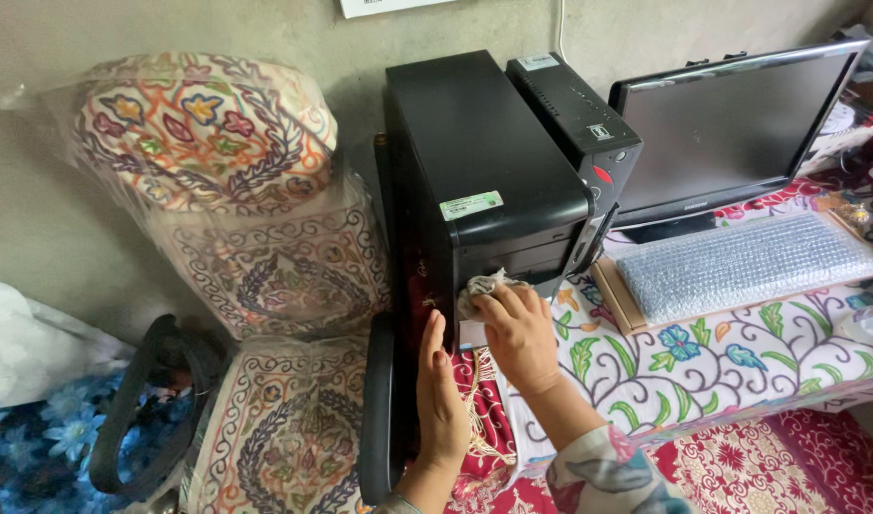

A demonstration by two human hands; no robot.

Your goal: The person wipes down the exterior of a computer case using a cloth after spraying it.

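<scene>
Black plastic covers the computer tower (484, 181), which stands at the 12 o'clock side of the head view, on the bench (722, 362) under a flowered cloth. The right hand (517, 333) presses a crumpled white rag (482, 287) against the lower front of the tower, with the fingers closed over the rag. The left hand (439, 395) lies at 7 o'clock from the right one, flat and with the fingers together, with its palm against the left side of the tower; it holds nothing. The two hands are near but not touching. A smaller black box (577, 119) leans against the tower at its 2 o'clock. A monitor (731, 124) stands at 2 o'clock, and a keyboard wrapped in bubble film (745, 266) lies at 3 o'clock. An embroidered chair in clear plastic (236, 238) stands at 9 o'clock.
</scene>
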